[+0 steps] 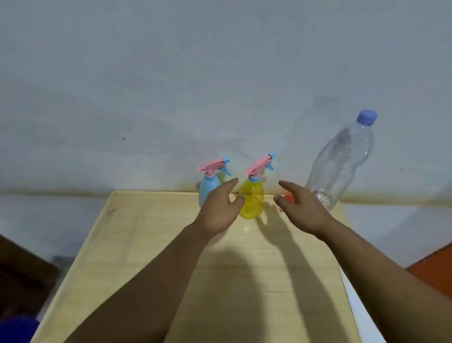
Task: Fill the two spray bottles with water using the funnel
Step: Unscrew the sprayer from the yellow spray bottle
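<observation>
Standing upright at the far edge of the wooden surface [164, 259]: blue spray bottle [208, 188] on the left, yellow spray bottle [252, 201] just beside it, both wearing pink trigger heads. Reaching forward with left hand [219, 210], fingers spread and empty, partly covering the blue one. Hovering with right hand [302, 208] spread wide, holding nothing, over a small red object [289, 198], possibly the funnel. Standing at the far right corner: clear plastic water bottle [342, 161], blue cap on
</observation>
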